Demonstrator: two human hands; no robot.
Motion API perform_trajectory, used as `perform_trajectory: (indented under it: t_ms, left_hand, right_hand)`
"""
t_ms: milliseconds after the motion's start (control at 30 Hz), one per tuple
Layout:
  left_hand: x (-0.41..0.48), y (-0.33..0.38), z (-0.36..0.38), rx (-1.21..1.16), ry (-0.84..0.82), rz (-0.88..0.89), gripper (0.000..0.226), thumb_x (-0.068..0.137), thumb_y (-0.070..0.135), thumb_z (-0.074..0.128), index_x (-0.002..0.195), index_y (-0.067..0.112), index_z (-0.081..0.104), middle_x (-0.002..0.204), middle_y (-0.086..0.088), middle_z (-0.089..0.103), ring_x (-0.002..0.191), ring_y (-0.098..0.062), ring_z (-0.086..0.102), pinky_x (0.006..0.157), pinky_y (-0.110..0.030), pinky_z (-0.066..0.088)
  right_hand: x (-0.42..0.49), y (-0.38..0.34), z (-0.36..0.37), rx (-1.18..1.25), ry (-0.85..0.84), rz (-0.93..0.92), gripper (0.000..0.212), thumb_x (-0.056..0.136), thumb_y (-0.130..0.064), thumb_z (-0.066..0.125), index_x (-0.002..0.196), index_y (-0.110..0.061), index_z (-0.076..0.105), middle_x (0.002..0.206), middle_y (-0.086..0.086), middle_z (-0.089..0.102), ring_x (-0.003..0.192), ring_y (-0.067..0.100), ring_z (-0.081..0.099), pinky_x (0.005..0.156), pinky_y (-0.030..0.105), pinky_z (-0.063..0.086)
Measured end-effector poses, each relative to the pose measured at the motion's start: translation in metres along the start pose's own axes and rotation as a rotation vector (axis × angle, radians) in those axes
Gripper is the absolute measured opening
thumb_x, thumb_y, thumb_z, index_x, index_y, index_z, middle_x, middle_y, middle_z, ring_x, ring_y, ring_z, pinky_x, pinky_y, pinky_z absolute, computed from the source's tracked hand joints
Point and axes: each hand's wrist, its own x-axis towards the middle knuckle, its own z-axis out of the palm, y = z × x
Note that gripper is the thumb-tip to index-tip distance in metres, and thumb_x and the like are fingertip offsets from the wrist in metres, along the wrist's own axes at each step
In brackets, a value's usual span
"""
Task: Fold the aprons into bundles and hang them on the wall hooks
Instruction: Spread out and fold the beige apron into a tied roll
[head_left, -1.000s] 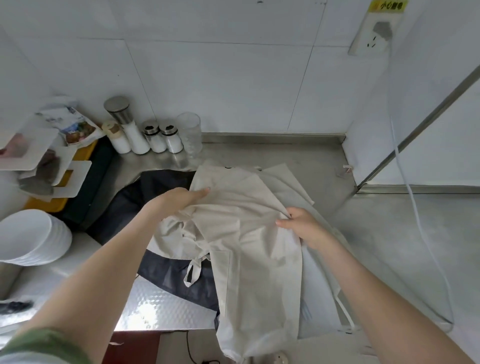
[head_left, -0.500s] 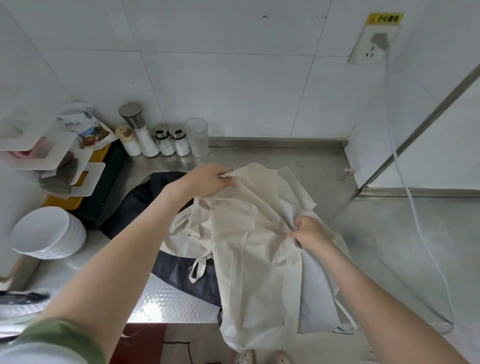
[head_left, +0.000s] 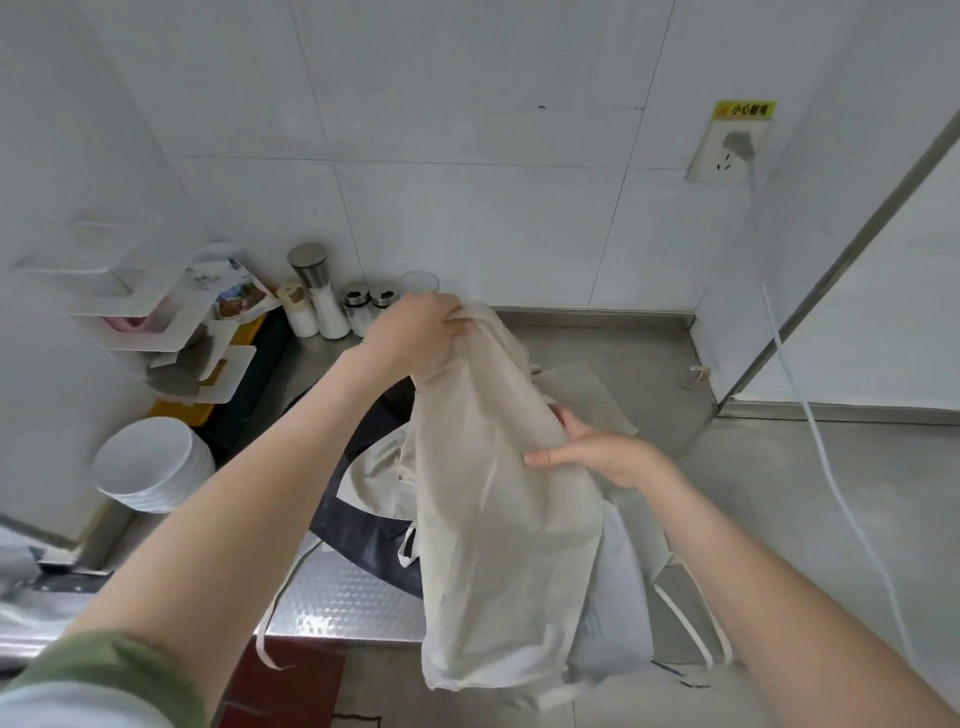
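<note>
At the far left a stack of white bowls (head_left: 150, 462) and a white wall shelf (head_left: 156, 332) stand apart from the work, and the seasoning jars (head_left: 322, 301) are pushed against the tiles, probably to leave the steel counter (head_left: 597, 348) free for the cloth. Next comes the left hand (head_left: 415, 332), raised above the counter, its fingers clenched around the gathered top of the cream apron (head_left: 498, 519). It holds the apron high so that the cloth hangs down straight and its own weight pulls the wrinkles out. The apron hangs in the air in front of the person, and its lower edge reaches below the counter's front edge. Under it a dark apron (head_left: 363, 525) lies spread on the counter, waiting for its turn, it seems. More to the right, the right hand (head_left: 602, 457) grasps the side of the same cream apron at about half its height, thumb in front and fingers behind – a grip that looks meant to bring this side over for a lengthwise fold. Below this hand a pale grey apron (head_left: 618, 597) hangs over the counter edge. At the far right a white cable (head_left: 831, 467) runs down from the wall socket (head_left: 727, 150). No wall hook is in view, so the hanging is judged to be far off; the folding is only at its start.
</note>
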Motion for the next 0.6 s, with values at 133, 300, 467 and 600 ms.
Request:
perform_trajectory:
  t_ms: [133,300,467,600]
  left_hand:
    - [-0.011,-0.034,0.013,0.191,0.063,-0.288,0.026,0.097,0.012,0.043,0.121,0.009,0.052,0.115,-0.012,0.06,0.105,-0.034,0.058,0.071,-0.037,0.042]
    - [-0.033,-0.052,0.058,0.431,-0.084,-0.25,0.072,0.089,0.018,0.058,0.149,0.018,0.018,0.152,-0.015,0.023,0.141,-0.032,0.022,0.115,-0.049,0.018]
    - [-0.055,-0.01,0.135,0.452,-0.524,0.389,0.082,0.092,0.037,0.06,0.154,0.032,0.006,0.162,-0.003,-0.01,0.149,-0.021,-0.007,0.118,-0.049,-0.004]
    - [-0.046,0.009,0.171,0.373,-0.505,0.427,0.065,0.1,0.024,0.046,0.153,0.034,0.01,0.162,-0.003,-0.002,0.149,-0.019,-0.002,0.118,-0.046,-0.003]
  right_hand:
    - [0.005,0.032,0.01,-0.478,0.042,0.164,0.11,0.071,-0.044,0.081,0.152,-0.02,0.011,0.151,0.0,0.031,0.136,0.019,0.037,0.111,0.034,0.033]
    - [0.014,0.077,0.029,-0.696,0.314,0.214,0.049,0.082,-0.041,0.068,0.122,-0.016,0.053,0.129,0.005,0.051,0.117,0.021,0.05,0.087,0.028,0.04]
    - [0.018,0.102,0.035,-0.581,0.459,0.178,0.071,0.079,-0.031,0.071,0.138,-0.013,0.036,0.138,0.01,0.035,0.131,0.028,0.034,0.102,0.03,0.032]
    - [0.01,0.131,0.025,-0.354,0.625,0.232,0.076,0.071,-0.028,0.079,0.13,-0.01,0.035,0.122,0.012,0.047,0.115,0.03,0.047,0.087,0.036,0.041]
